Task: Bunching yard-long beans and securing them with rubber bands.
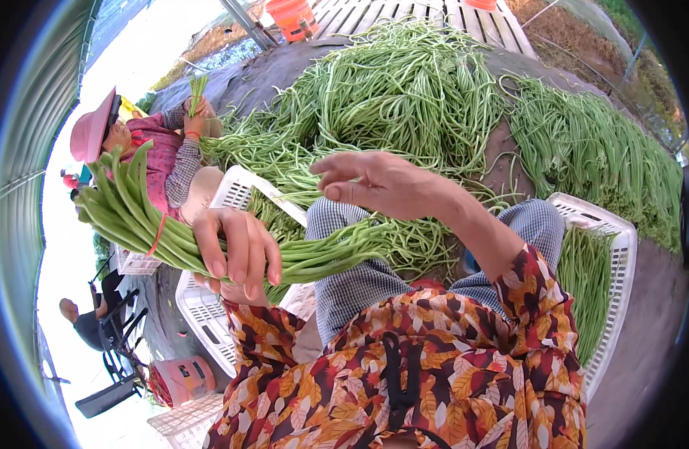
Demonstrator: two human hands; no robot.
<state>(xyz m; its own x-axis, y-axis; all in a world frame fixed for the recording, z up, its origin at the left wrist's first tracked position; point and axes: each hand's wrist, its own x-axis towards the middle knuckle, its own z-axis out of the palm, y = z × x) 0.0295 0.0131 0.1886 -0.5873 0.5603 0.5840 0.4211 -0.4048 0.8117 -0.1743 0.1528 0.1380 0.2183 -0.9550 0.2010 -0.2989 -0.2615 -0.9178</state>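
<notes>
My left hand (pixel 240 251) is closed round the middle of a thick bundle of long green beans (pixel 314 258). A red band (pixel 158 234) circles the bundle to the left of my fingers. The bundle's left end fans upward, and its other end reaches across my knee. My right hand (pixel 374 183) hovers above the bundle's right end, its fingers stretched out and holding nothing. Beyond it rises a large heap of loose long beans (pixel 412 97). Under the bundle, a white slatted crate (pixel 202 307) is partly hidden by my left hand and arm.
Another white crate (pixel 617 299) filled with long beans stands at my right. A second bean pile (pixel 591 142) lies at the far right. On the left a co-worker in a pink hat (pixel 94 127) holds a small bunch of beans (pixel 198 91). A pink bucket (pixel 184 380) stands lower left.
</notes>
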